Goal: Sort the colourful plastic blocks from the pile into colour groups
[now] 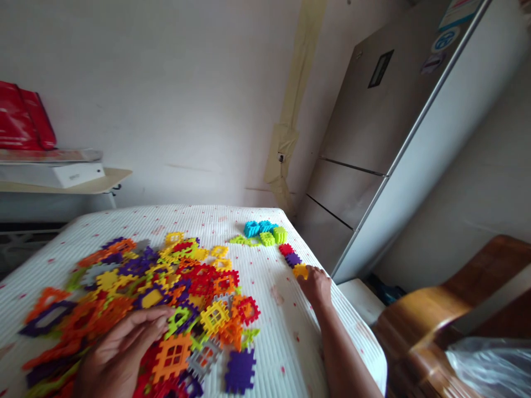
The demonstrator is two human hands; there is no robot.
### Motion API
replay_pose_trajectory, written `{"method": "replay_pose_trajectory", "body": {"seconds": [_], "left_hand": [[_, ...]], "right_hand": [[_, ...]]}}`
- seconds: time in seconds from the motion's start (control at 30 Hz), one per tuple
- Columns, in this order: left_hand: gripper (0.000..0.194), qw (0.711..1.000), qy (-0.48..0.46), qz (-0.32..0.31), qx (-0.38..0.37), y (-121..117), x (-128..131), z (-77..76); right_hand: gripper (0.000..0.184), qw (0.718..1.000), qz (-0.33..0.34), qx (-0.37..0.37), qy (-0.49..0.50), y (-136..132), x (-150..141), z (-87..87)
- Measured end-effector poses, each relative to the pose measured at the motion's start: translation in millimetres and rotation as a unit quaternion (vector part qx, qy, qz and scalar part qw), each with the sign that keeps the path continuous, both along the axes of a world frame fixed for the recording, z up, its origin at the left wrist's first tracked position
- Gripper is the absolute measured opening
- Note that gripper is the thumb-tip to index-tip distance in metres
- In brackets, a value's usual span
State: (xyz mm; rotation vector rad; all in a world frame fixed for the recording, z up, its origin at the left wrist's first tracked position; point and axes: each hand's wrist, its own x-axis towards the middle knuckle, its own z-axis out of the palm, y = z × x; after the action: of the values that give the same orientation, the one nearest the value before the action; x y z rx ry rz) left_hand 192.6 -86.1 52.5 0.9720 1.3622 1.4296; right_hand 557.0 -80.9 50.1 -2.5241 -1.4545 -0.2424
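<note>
My left hand point(120, 345) is over the near side of a large pile of plastic interlocking blocks. Its thumb and index finger are pinched at the edge of a light green interlocking block point(178, 320). My right hand point(317, 284) is near the table's right edge, its fingers closed on a yellow interlocking block point(300, 271). That block lies at the near end of a short row, after a purple block point(293, 259) and a red block point(286, 249). Around my left hand lie an orange window block point(172, 356), a yellow window block point(214, 317) and a purple block point(240, 371).
Stacked blue blocks point(252, 228) and green blocks point(280, 235) stand near the table's far right corner. A patterned white cloth point(276, 331) covers the table. A fridge point(352, 127) and a wooden chair point(440, 298) are to the right. A shelf point(112, 179) holds boxes at left.
</note>
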Motion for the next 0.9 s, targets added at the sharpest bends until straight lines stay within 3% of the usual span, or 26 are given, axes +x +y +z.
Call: {"method": "replay_pose_trajectory", "body": {"seconds": [0.1,0.4,0.9], "left_hand": [[0.035,0.999,-0.023,-0.040,-0.002,0.0,-5.1,3.4],[0.027,0.999,-0.031,-0.005,0.044,4.0,-10.2,7.7],[0.024,0.999,-0.011,-0.015,0.048,3.7,-9.2,7.5]], "right_hand": [[0.030,1.000,-0.001,-0.014,-0.001,-0.2,1.1,-2.7],[0.037,0.999,-0.002,-0.050,0.001,2.5,2.1,-8.4],[0.033,0.999,-0.001,-0.044,-0.010,1.7,-0.2,-11.6]]}}
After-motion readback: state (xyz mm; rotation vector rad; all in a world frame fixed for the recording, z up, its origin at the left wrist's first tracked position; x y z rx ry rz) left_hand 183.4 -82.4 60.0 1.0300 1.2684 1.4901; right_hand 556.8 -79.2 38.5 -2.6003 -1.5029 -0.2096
